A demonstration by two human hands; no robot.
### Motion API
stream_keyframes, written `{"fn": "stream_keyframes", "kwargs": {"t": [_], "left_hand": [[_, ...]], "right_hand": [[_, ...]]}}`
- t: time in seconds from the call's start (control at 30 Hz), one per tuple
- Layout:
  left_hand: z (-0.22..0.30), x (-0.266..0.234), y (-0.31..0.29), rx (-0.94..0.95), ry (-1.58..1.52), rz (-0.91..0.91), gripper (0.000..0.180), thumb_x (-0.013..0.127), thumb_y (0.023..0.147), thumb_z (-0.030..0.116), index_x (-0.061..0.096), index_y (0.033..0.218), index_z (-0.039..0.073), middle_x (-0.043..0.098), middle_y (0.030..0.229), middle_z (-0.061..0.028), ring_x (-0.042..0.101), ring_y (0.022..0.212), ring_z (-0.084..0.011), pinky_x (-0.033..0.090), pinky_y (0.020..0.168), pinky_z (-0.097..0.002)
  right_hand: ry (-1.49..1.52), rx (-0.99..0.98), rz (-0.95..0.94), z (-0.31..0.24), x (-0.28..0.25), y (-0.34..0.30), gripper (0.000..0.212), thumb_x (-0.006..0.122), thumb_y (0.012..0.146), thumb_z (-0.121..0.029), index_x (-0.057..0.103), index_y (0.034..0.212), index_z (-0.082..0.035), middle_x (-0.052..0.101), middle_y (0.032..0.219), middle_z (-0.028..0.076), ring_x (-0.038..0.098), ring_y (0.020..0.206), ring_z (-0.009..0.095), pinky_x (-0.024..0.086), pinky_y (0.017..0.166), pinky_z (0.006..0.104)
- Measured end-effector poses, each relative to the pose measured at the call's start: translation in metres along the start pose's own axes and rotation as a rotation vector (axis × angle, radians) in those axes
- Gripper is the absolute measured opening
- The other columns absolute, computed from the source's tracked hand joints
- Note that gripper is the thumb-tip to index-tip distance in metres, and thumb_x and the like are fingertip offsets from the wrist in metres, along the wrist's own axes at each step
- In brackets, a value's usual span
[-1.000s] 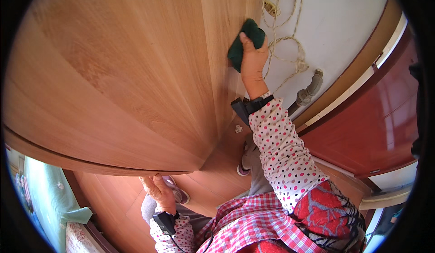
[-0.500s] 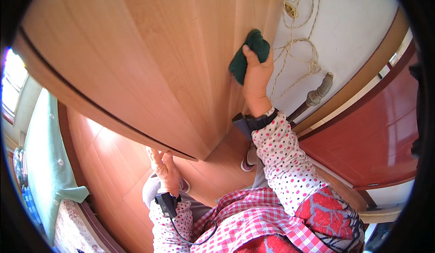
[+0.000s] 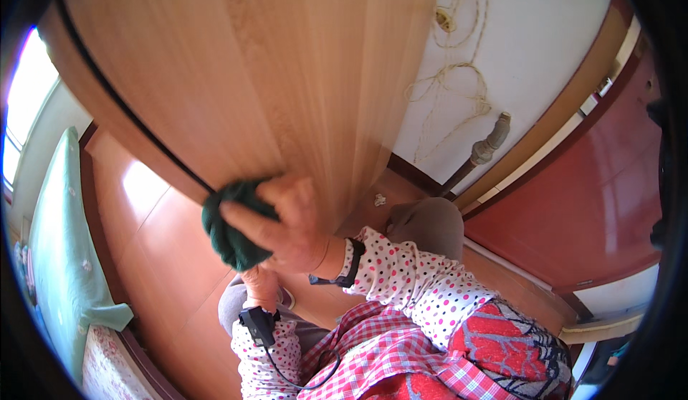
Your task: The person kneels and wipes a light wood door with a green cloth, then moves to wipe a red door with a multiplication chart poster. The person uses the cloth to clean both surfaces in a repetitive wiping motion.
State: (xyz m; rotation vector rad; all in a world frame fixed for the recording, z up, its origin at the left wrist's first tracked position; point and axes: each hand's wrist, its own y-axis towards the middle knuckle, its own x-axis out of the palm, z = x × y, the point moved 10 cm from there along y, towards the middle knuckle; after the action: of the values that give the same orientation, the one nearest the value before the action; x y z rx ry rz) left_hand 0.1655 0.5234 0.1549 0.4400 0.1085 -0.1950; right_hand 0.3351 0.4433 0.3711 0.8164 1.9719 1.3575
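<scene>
A tall light-brown wooden panel with a dark line along its left edge fills the upper middle. My right hand grips a dark green cloth against the panel's lower left edge, the fingers slightly blurred. Just below the cloth is my left hand; its fingers are hidden behind the cloth and the right hand, so what they touch does not show. Both wrists wear black bands, and the sleeves are white with dots.
Behind the panel's right side, a twisted cord hangs on the white wall beside a grey pipe fitting. A red door-like panel stands to the right. At left, pale green fabric drapes over a bed-like edge above the reddish tiled floor.
My right hand has brought the green cloth from the panel's upper right side down and left to its lower left edge, covering my left hand's fingers. The view has shifted slightly.
</scene>
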Motion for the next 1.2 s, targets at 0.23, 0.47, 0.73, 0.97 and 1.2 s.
{"fn": "stream_keyframes", "kwargs": {"t": [0.23,0.47,0.73,0.97,1.2], "left_hand": [[0.049,-0.016,0.002,0.095,0.253,0.159,0.053,0.043,0.11,0.027,0.036,0.158,0.005,0.038,0.157,-0.018,0.043,0.14,-0.0314,0.036,0.114,-0.0437],[0.037,-0.034,-0.021,0.035,0.059,0.278,0.053,0.045,0.111,0.026,0.032,0.159,0.007,0.036,0.154,-0.0125,0.047,0.134,-0.0242,0.037,0.113,-0.0412],[0.018,-0.058,-0.049,0.053,0.045,0.323,0.05,0.047,0.111,0.028,0.038,0.154,0.004,0.049,0.143,-0.0136,0.049,0.129,-0.0243,0.038,0.111,-0.0405],[0.021,-0.047,-0.032,0.108,0.279,0.299,0.048,0.049,0.109,0.025,0.045,0.151,0.001,0.05,0.141,-0.0163,0.05,0.128,-0.0277,0.039,0.109,-0.0426],[0.041,-0.012,0.009,0.082,0.161,0.172,0.053,0.055,0.107,0.029,0.046,0.154,0.006,0.042,0.155,-0.0144,0.049,0.135,-0.0256,0.046,0.105,-0.0409]], "right_hand": [[0.017,0.127,-0.064,0.048,-0.019,-0.003,0.06,0.082,0.069,-0.016,0.068,0.127,-0.014,0.059,0.116,0.017,0.058,0.108,0.038,0.048,0.096,0.046],[0.176,0.543,0.28,0.17,-0.07,-0.014,0.051,0.079,0.084,-0.001,0.062,0.132,-0.007,0.063,0.129,0.015,0.062,0.118,0.029,0.049,0.104,0.0372],[0.403,0.845,0.548,0.282,-0.103,-0.046,0.03,0.074,0.093,-0.007,0.063,0.12,-0.003,0.067,0.103,0.007,0.065,0.089,0.019,0.054,0.078,0.0301],[0.55,0.975,0.513,0.28,-0.084,-0.074,0.026,0.068,0.096,-0.008,0.062,0.121,-0.005,0.066,0.091,0.003,0.06,0.06,0.017,0.047,0.047,0.0329],[0.163,0.78,0.373,0.178,-0.047,-0.057,0.05,0.078,0.086,-0.009,0.06,0.132,-0.002,0.062,0.127,0.018,0.059,0.118,0.032,0.045,0.105,0.0407]]}}
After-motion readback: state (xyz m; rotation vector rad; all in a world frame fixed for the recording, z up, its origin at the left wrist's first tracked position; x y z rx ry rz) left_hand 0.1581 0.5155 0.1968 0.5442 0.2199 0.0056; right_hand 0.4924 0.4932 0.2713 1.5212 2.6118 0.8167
